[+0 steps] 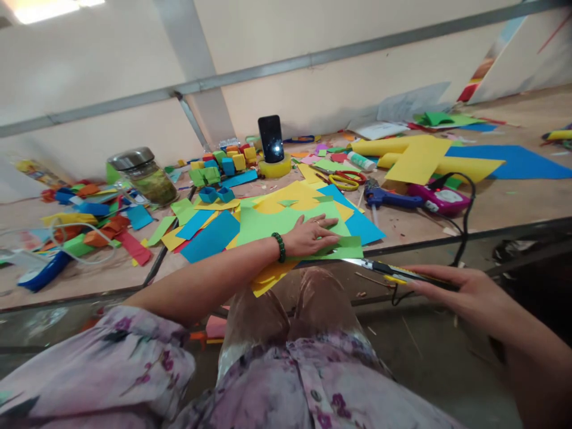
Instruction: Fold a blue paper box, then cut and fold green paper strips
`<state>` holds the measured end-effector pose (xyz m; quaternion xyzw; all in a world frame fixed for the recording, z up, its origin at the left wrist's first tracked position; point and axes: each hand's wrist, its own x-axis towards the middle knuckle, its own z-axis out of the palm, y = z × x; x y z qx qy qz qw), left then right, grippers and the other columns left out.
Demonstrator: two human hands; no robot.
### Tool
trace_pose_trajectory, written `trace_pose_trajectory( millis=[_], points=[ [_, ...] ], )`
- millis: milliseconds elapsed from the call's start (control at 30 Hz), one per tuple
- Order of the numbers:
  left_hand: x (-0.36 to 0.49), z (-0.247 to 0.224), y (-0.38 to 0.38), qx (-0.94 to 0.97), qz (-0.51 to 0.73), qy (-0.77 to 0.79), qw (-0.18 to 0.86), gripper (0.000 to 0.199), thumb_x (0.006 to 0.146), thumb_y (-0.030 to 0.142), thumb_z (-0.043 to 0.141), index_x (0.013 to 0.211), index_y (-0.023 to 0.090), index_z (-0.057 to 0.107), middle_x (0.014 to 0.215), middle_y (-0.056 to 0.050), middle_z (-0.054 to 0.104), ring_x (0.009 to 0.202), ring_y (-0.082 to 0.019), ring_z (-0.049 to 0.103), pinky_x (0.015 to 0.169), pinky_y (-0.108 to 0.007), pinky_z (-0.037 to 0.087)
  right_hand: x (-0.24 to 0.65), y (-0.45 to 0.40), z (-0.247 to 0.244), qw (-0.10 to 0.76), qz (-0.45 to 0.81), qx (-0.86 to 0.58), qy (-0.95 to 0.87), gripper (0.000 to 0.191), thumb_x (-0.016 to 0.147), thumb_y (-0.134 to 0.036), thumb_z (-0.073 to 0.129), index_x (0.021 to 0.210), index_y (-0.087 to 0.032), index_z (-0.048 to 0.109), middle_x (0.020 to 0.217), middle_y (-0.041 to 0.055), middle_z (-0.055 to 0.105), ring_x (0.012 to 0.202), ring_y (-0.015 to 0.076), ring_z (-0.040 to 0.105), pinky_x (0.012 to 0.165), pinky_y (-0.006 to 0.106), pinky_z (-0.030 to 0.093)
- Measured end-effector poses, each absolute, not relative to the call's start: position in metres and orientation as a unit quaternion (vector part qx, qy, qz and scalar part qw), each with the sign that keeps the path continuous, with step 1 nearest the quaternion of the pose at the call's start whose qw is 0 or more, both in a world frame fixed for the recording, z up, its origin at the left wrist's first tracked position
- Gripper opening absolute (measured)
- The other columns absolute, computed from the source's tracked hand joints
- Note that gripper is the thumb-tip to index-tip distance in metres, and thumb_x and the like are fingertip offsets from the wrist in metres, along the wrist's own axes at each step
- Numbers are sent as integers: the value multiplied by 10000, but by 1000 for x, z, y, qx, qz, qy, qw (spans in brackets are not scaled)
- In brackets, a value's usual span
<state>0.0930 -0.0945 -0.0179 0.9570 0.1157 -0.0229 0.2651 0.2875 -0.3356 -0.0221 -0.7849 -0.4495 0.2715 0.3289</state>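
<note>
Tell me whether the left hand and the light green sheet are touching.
Touching. The head view shows the left hand lying on the light green sheet, fingers spread across it.

Phone (271, 139) upright on yellow roll (274, 170), perhaps tape; lidded jar (154, 182); glue gun (395, 199) beside magenta box (442, 201).

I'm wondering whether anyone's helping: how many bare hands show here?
2: the left hand lies spread on light-green paper; the right hand, off to its right, holds a black-and-yellow utility knife. No others show.
</note>
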Motion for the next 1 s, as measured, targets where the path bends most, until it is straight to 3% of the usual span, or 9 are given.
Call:
trace_pose_trajectory(
  millis=[233, 533, 733, 1000],
  points=[
    [108, -22, -108, 967, -2, 114, 227, 417, 972, 491, 300, 1297, 384, 538, 1559, -2, 281, 1459, -269, 160, 1093, -672, 79, 302, -344, -29, 318, 251, -801, -441, 464, 639, -539, 704, 972, -225, 780, 992, 51, 759, 977, 320, 676, 934, 383, 509],
    [108, -21, -108, 969, -10, 116, 218, 421, 978, 473, 295, 1333, 382, 502, 1558, 4, 283, 1455, -274, 171, 1089, -668, 129, 308, -344, -29, 309, 274, -791, -453, 451, 662, -512, 703, 995, -216, 777, 1004, 50, 756, 976, 299, 677, 928, 346, 508],
    [108, -21, -108, 971, -20, 118, 208, 428, 983, 471, 283, 1347, 381, 489, 1566, 8, 263, 1457, -278, 155, 1097, -654, 117, 311, -342, -39, 335, 274, -777, -458, 479, 625, -543, 722, 970, -216, 784, 992, 55, 758, 954, 324, 684, 910, 401, 529],
    [109, -19, -109, 971, -31, 123, 203, 433, 985, 474, 269, 1352, 386, 481, 1568, 10, 257, 1459, -273, 142, 1097, -653, 127, 308, -339, -45, 348, 271, -774, -455, 468, 617, -548, 732, 961, -236, 784, 987, 43, 759, 949, 319, 688, 903, 393, 535]
  ],
)
